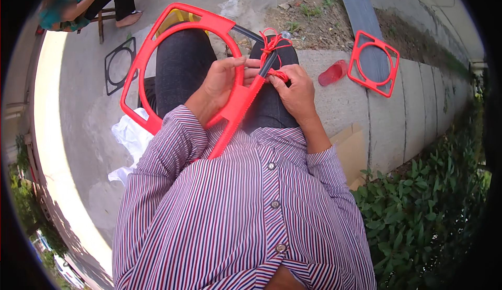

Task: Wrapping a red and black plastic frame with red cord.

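A red square plastic frame (238, 104) with a round ring inside rests across my lap, tilted, with notched edges. One corner of it is covered by black tubing (268, 64), and red cord (274, 44) is wound and looped there. My left hand (222, 83) reaches through the ring and grips the frame beside that corner, its thumb on the ring and fingers passing behind the bar. At the corner's near side, my right hand (299, 92) pinches a small bunch of the red cord (278, 74) between thumb and fingers.
A second red frame (351, 70) stands at the right by a red slipper (332, 73). Left lie a dark frame (106, 70) and white cloth (128, 138). Another person (83, 2) sits at the far left. Cardboard (349, 151) and bushes (418, 211) are near right.
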The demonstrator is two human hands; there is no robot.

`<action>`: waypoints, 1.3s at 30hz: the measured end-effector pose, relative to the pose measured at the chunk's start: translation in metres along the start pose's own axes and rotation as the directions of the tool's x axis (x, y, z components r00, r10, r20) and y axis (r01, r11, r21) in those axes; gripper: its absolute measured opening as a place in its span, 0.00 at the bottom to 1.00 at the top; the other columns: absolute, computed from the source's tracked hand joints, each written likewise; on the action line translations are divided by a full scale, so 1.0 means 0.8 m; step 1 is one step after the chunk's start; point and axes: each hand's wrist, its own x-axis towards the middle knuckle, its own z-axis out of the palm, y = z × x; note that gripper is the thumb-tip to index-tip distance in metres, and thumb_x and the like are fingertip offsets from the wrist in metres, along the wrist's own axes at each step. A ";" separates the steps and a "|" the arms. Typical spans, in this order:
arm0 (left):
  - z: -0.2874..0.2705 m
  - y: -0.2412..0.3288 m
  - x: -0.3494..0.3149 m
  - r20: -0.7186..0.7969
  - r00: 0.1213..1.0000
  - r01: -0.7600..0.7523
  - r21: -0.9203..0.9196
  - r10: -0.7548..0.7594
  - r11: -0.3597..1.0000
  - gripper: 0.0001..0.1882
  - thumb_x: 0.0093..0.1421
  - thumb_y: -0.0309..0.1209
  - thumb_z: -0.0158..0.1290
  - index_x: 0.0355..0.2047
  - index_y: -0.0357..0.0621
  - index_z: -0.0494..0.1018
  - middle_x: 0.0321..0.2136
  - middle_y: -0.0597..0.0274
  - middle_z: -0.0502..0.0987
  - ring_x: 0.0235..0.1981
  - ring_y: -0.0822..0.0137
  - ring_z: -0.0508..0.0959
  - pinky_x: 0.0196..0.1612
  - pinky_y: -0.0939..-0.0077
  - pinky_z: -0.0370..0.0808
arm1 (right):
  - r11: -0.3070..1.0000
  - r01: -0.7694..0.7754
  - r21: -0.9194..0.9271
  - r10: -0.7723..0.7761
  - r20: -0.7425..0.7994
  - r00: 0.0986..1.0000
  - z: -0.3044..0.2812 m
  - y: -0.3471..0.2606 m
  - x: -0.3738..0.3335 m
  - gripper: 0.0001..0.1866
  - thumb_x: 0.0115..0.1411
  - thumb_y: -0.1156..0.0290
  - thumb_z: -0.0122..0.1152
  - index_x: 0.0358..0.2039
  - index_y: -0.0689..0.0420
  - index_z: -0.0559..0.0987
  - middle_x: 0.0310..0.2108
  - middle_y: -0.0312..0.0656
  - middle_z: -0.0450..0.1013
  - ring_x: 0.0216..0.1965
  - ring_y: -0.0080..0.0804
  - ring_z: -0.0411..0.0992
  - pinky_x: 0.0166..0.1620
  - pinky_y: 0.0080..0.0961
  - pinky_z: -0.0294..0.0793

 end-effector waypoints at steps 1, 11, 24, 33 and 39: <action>-0.005 -0.002 0.002 -0.002 1.000 -0.004 0.001 0.004 1.000 0.25 0.58 0.36 0.47 0.50 0.28 0.65 0.41 0.43 0.76 0.43 0.56 0.78 0.49 0.69 0.75 | 0.984 -0.090 0.151 0.091 0.003 0.996 0.001 0.002 -0.001 0.12 0.50 0.64 0.67 0.28 0.58 0.78 0.33 0.40 0.72 0.37 0.38 0.71 0.38 0.31 0.71; -0.008 -0.004 0.005 -0.133 0.990 0.039 0.030 -0.034 0.999 0.17 0.58 0.29 0.49 0.44 0.27 0.69 0.38 0.42 0.77 0.37 0.55 0.80 0.46 0.68 0.76 | 0.431 -0.365 0.825 0.408 0.182 0.894 -0.050 0.007 -0.016 0.06 0.56 0.73 0.60 0.33 0.61 0.76 0.37 0.40 0.73 0.36 0.21 0.69 0.41 0.17 0.68; -0.011 -0.012 0.005 -0.054 0.998 0.012 0.025 -0.011 1.000 0.18 0.57 0.29 0.50 0.43 0.27 0.70 0.36 0.44 0.78 0.37 0.56 0.80 0.46 0.68 0.76 | 0.770 -0.370 0.520 0.229 0.317 0.920 -0.007 -0.002 0.004 0.10 0.56 0.72 0.61 0.38 0.63 0.78 0.31 0.35 0.75 0.30 0.16 0.69 0.35 0.17 0.69; -0.019 -0.010 0.012 -0.206 0.976 -0.052 0.106 0.073 0.993 0.15 0.56 0.29 0.51 0.42 0.33 0.72 0.29 0.56 0.76 0.31 0.66 0.76 0.39 0.76 0.76 | 0.385 -0.497 0.778 0.353 0.374 0.858 -0.005 -0.012 0.004 0.04 0.56 0.74 0.60 0.32 0.58 0.77 0.29 0.38 0.75 0.31 0.18 0.70 0.36 0.15 0.69; -0.026 -0.010 0.018 -0.252 0.957 -0.117 0.107 0.141 0.987 0.12 0.55 0.28 0.51 0.38 0.34 0.72 0.24 0.61 0.74 0.24 0.69 0.73 0.30 0.75 0.73 | -0.263 -0.256 0.930 0.191 0.311 0.931 -0.033 -0.005 0.015 0.14 0.60 0.75 0.54 0.46 0.57 0.68 0.24 0.37 0.68 0.25 0.27 0.67 0.40 0.34 0.71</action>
